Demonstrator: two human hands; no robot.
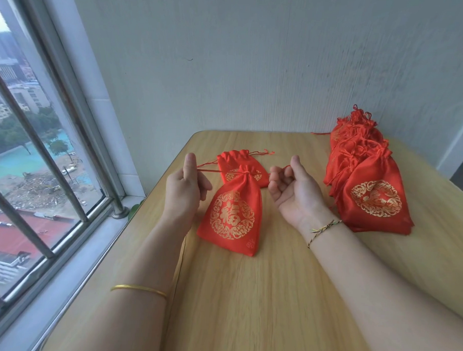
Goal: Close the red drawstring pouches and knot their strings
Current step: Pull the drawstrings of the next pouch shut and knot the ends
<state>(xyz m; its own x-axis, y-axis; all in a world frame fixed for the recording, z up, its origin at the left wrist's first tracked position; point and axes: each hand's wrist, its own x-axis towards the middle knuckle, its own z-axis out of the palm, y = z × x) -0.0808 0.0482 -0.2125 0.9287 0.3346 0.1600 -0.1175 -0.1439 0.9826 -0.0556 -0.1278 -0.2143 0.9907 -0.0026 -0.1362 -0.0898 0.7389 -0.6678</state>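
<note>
A red drawstring pouch (232, 211) with a gold round emblem lies between my hands, its neck gathered tight. My left hand (189, 185) pinches the left string (209, 170), stretched taut from the neck. My right hand (295, 187) holds the right string end, mostly hidden by the fingers. Behind this pouch lies a second red pouch (235, 159) with its neck drawn in and its strings loose. A pile of several red pouches (365, 176) sits at the right.
The wooden table (267, 296) has its left edge along a barred window (39, 167) and its far edge at a grey wall (256, 70). A gold bangle is on my left wrist, a thread bracelet on my right.
</note>
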